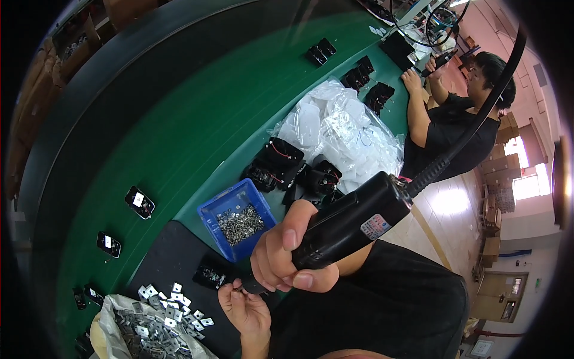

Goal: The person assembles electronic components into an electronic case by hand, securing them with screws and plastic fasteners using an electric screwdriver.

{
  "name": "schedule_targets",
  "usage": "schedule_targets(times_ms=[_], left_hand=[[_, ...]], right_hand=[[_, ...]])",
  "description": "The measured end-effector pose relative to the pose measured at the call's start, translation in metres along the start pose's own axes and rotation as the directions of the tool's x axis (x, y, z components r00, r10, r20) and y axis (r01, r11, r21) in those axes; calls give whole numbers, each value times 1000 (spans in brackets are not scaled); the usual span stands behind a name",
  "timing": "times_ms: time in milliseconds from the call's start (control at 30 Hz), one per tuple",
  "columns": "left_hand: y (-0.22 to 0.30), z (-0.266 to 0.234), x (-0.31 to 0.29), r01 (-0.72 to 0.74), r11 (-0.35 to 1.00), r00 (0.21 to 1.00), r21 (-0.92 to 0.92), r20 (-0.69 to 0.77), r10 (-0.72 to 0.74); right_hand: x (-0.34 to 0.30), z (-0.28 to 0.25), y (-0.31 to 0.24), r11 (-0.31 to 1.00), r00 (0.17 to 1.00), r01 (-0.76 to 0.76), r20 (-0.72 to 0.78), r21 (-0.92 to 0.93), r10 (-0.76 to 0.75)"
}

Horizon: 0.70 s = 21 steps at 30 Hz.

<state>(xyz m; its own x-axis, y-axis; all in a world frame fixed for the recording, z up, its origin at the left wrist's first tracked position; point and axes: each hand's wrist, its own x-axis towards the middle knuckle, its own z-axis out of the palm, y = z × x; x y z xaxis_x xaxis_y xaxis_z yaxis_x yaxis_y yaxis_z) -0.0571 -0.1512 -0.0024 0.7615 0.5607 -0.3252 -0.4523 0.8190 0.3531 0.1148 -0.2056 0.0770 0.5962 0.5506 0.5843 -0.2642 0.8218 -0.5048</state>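
Note:
My right hand (286,257) is wrapped around a black electric screwdriver (353,221), whose thick cable runs up to the upper right. The tool slants down toward my left hand (246,311). There the fingertips are pinched together at the screwdriver's tip; whatever they grip is too small to make out. Just left of those fingers, a black plastic housing (210,274) with small parts inside lies on a dark mat (170,245). Beyond my right hand sits a blue bin (206,209) with many small metal screws (239,224).
Metal plates (182,314) lie loose beside a full sack (110,317). Black housings with red wires (281,152) are piled by a clear bag of white parts (335,131). Several units (140,203) sit on the green belt (179,119). A co-worker (460,113) holds a tool at the far right.

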Motion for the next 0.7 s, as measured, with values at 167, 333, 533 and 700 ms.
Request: schedule_targets(times_ms=[167, 333, 533, 700], left_hand=[[-2, -2, -2, -22, 1000, 1000, 13, 17, 21], [-1, -3, -6, 2, 989, 999, 145, 47, -9], [2, -11, -15, 11, 990, 996, 139, -88, 1], [-11, 1, 12, 112, 943, 967, -313, 251, -32]], right_hand=[[-2, 0, 6, 997, 998, 63, 2, 36, -63], [-4, 1, 3, 999, 1000, -15, 23, 29, 15], [16, -4, -23, 997, 996, -82, 40, -11, 83], [26, 3, -29, 990, 988, -92, 113, -106, 104]])
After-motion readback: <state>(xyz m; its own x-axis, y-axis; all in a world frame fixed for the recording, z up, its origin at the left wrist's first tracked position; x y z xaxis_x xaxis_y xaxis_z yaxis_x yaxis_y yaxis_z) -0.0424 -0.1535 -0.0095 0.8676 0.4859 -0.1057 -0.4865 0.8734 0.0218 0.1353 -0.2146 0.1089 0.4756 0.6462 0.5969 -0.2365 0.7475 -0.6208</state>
